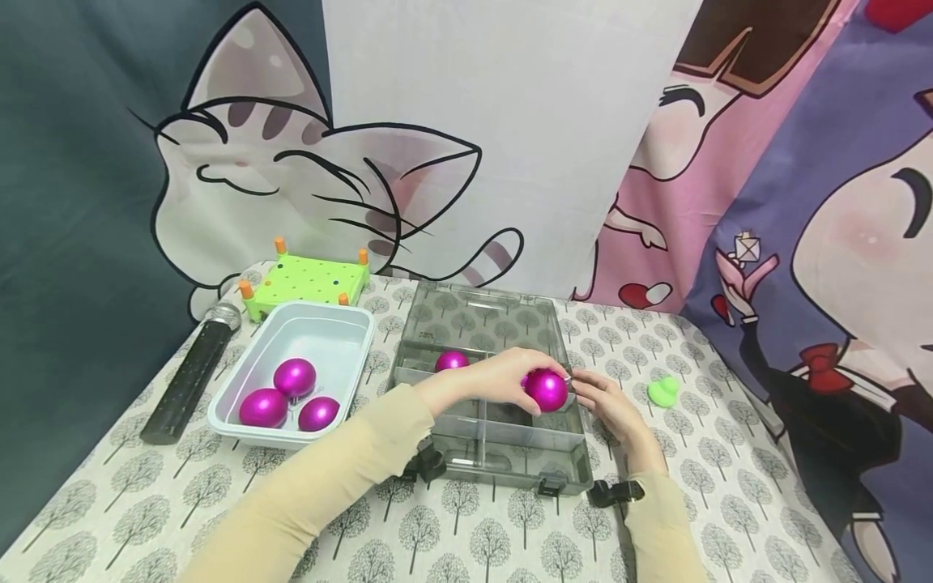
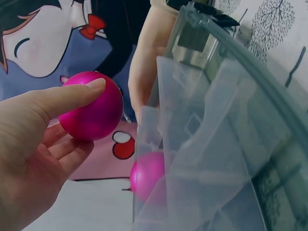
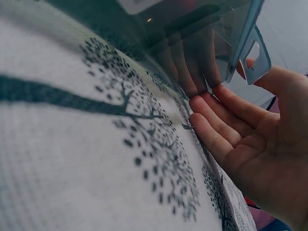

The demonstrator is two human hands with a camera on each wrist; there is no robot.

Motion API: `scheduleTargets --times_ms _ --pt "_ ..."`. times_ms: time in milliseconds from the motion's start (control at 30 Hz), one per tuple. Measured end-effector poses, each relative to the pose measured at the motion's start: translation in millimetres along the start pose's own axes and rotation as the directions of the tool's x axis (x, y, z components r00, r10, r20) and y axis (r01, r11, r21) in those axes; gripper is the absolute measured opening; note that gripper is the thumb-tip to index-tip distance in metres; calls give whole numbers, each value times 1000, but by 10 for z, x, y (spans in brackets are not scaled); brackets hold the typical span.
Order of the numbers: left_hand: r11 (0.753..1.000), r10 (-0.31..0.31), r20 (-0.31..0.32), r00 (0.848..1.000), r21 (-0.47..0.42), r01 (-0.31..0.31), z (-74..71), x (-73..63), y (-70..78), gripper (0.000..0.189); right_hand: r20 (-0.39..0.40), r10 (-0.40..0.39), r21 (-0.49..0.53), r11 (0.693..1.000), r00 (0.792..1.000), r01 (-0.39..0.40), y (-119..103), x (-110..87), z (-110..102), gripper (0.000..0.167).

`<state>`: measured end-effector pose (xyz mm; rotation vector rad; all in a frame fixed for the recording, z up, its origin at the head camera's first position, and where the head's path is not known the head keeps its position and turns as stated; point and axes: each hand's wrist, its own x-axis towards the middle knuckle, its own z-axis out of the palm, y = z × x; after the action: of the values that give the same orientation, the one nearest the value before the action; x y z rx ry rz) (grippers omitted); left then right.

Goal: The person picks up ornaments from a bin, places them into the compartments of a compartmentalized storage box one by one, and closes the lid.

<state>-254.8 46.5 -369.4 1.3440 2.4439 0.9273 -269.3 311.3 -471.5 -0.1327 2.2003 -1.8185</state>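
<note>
My left hand pinches a shiny magenta bauble between thumb and fingers, above the right side of a clear grey divided box. In the left wrist view the thumb lies across the front of this bauble. A second magenta bauble sits in a back left compartment, partly hidden by the divider in the left wrist view. Against the box's right side, my right hand rests with fingers extended. The right wrist view shows its fingertips low at the box wall.
Left of the box, a pale blue tray holds three magenta baubles. Beside it lie a black microphone and a green dotted board with orange pegs. The box's lid leans open backward. A small green toy sits at right.
</note>
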Motion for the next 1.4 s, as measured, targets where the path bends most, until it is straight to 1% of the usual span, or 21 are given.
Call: scheduleTargets --times_ms 233,333,433,567,700,867,1000,1167,1400 --pt "998 -21 99 995 65 14 93 108 76 66 10 -14 23 1000 1000 14 13 -8 -7 56" --pt "996 -23 132 991 90 11 125 146 79 66 12 -14 37 999 1000 14 8 -16 -8 56" --pt "994 -28 151 988 113 11 153 173 66 64 16 -18 39 999 1000 17 -6 -25 -2 56" --pt "989 -40 168 985 146 16 183 197 53 63 16 -20 40 999 1000 19 -17 -24 10 56" --pt "985 -54 182 982 172 22 210 208 75 64 9 -15 51 999 1000 14 -6 -11 12 55" --pt "979 -67 183 981 201 29 235 219 113 65 6 -19 58 998 1000 18 3 -10 1 55" --pt "973 -65 185 981 228 22 248 232 128 66 5 -19 40 999 1000 19 6 -18 -4 57" --pt "969 -73 189 979 245 25 256 243 126 67 9 -13 43 999 1000 12 4 -17 4 57" --pt "971 -76 195 978 239 28 264 270 110 65 4 -15 36 999 1000 15 8 -5 6 56"
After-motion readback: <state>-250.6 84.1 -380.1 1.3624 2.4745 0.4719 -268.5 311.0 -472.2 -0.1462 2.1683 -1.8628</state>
